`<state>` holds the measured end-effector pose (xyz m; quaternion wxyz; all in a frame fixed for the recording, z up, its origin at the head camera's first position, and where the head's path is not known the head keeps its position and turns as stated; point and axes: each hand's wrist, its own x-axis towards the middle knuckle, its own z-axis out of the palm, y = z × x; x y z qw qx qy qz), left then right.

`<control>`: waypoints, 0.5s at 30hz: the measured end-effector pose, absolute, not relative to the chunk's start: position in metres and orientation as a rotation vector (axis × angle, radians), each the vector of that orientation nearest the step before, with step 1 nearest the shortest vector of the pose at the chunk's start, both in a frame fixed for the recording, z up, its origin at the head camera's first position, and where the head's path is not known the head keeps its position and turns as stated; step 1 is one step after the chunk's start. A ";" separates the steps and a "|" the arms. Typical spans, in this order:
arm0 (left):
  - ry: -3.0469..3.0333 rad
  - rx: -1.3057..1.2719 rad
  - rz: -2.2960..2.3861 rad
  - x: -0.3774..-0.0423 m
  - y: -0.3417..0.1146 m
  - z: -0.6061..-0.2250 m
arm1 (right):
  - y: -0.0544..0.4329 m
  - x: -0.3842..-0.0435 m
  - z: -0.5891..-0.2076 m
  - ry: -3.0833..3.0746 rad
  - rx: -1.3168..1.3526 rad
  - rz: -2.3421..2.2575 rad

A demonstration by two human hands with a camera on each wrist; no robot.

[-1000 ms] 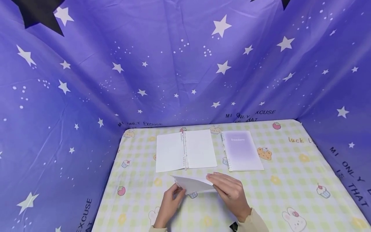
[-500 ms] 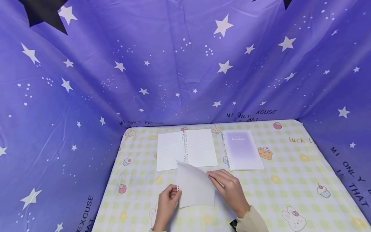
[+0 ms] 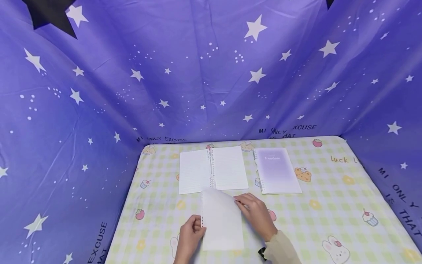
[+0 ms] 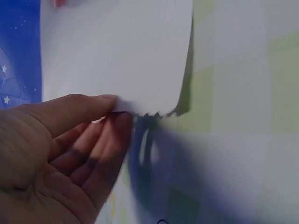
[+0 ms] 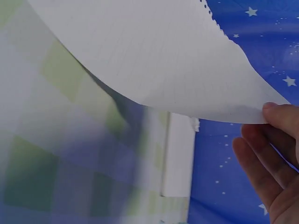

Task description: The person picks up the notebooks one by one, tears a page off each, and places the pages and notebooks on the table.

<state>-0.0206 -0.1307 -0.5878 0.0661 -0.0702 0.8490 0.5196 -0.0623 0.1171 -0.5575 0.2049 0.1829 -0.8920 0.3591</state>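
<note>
A loose white sheet of paper (image 3: 222, 223), with punched holes along its left edge, is held above the near part of the table. My left hand (image 3: 190, 236) pinches that holed edge between thumb and fingers; the left wrist view shows the thumb on top of the paper (image 4: 117, 56). At the sheet's upper right corner, my right hand (image 3: 258, 214) pinches the paper between thumb and fingertips, seen also in the right wrist view. Behind the sheet lies an open notebook (image 3: 230, 168) with lined white pages and a ring binding.
To the right of the open notebook lies a closed notebook (image 3: 278, 172) with a purple cover reading "freedom". Both rest on a green checked tablecloth (image 3: 346, 216) with cartoon prints. A purple star-patterned curtain (image 3: 197, 73) stands around the back and sides.
The sheet was tilted and seen nearly edge-on, a second ago; it has come down flatter and nearer to me, its face turned up. Both hands keep hold of it.
</note>
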 end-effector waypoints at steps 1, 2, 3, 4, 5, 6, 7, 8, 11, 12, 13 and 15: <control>2.577 -0.204 1.532 -0.020 -0.131 -0.588 | 0.116 -0.063 -0.559 -2.512 0.500 0.998; 2.595 -0.192 1.499 -0.019 -0.131 -0.588 | 0.115 -0.064 -0.561 -2.537 0.493 0.995; 2.619 -0.181 1.465 -0.019 -0.131 -0.589 | 0.114 -0.065 -0.563 -2.560 0.485 0.994; 2.635 -0.175 1.443 -0.018 -0.131 -0.589 | 0.113 -0.066 -0.565 -2.580 0.481 1.001; 2.651 -0.171 1.429 -0.018 -0.131 -0.589 | 0.112 -0.067 -0.567 -2.598 0.475 1.008; 2.665 -0.177 1.418 -0.018 -0.130 -0.589 | 0.111 -0.069 -0.569 -2.613 0.471 1.021; 2.685 -0.180 1.408 -0.018 -0.130 -0.589 | 0.110 -0.070 -0.571 -2.627 0.468 1.035; 2.693 -0.195 1.401 -0.018 -0.129 -0.589 | 0.109 -0.071 -0.573 -2.637 0.463 1.050; 2.706 -0.226 1.392 -0.020 -0.127 -0.589 | 0.106 -0.074 -0.580 -2.666 0.430 1.096; 2.702 -0.239 1.388 -0.020 -0.126 -0.589 | 0.105 -0.075 -0.583 -2.674 0.416 1.107; 2.699 -0.242 1.388 -0.020 -0.125 -0.589 | 0.104 -0.076 -0.585 -2.682 0.401 1.122; 2.690 -0.250 1.381 -0.021 -0.125 -0.590 | 0.102 -0.078 -0.590 -2.700 0.373 1.139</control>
